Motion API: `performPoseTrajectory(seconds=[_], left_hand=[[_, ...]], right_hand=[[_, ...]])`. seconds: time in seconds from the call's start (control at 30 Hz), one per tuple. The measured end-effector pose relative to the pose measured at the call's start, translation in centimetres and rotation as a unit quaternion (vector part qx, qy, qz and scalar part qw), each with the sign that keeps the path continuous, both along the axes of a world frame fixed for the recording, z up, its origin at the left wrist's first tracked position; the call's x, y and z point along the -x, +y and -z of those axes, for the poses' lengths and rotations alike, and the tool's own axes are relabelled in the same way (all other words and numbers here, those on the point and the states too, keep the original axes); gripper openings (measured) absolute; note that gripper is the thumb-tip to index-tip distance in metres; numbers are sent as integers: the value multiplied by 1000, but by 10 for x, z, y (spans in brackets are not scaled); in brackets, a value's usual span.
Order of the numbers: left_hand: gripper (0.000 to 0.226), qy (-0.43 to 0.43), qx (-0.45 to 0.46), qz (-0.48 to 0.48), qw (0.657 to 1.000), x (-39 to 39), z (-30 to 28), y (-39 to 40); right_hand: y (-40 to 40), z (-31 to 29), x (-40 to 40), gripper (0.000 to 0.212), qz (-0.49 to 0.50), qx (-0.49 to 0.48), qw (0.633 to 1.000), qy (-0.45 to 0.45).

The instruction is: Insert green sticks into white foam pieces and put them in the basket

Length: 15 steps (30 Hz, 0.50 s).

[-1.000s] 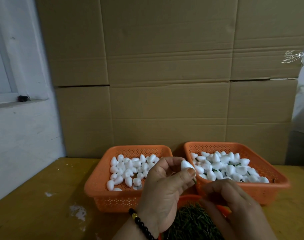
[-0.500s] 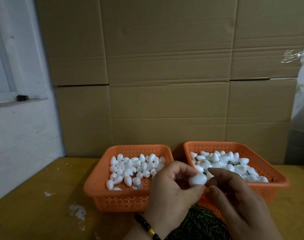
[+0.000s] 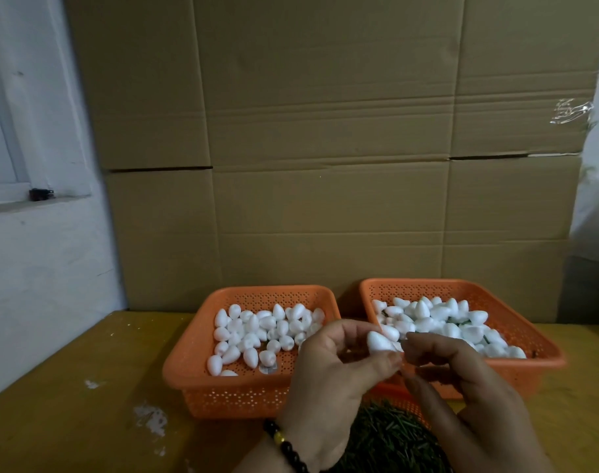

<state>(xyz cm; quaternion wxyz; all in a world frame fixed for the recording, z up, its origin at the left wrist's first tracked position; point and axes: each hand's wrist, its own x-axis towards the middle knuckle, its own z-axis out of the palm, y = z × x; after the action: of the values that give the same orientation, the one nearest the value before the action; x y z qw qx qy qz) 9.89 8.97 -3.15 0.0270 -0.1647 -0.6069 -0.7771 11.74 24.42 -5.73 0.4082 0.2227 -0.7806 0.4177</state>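
My left hand point(image 3: 335, 380) pinches a white egg-shaped foam piece point(image 3: 378, 342) between thumb and fingers, in front of the two baskets. My right hand point(image 3: 462, 387) has its fingertips against the right end of that piece; any green stick between those fingers is hidden. The left orange basket point(image 3: 189, 367) holds several plain white foam pieces. In the right orange basket point(image 3: 543, 356) lie several foam pieces with green sticks among them. A pile of green sticks point(image 3: 390, 438) sits in a third orange container below my hands.
Everything rests on a yellow-brown table point(image 3: 69, 404) with white flecks at the left. A wall of cardboard boxes point(image 3: 325, 148) stands right behind the baskets. A white wall with a window ledge point(image 3: 35, 199) is at the left.
My right hand rose from the stick pile to the foam piece. My left hand tipped the piece sideways and lowered it slightly toward the right hand.
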Motion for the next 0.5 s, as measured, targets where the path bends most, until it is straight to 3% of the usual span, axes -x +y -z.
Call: performPoseTrajectory(seconds=[0.13, 0.33, 0.5], left_hand=[[20, -99, -103, 85, 986, -3, -5, -2], [32, -154, -107, 98, 977, -6, -8, 0], [32, -178, -117, 111, 971, -6, -7, 0]], right_hand=[[-1, 1, 0, 38, -1, 21, 1000, -14], [-4, -1, -3, 15, 9, 40, 999, 8], [-4, -2, -3, 12, 46, 18, 999, 23]])
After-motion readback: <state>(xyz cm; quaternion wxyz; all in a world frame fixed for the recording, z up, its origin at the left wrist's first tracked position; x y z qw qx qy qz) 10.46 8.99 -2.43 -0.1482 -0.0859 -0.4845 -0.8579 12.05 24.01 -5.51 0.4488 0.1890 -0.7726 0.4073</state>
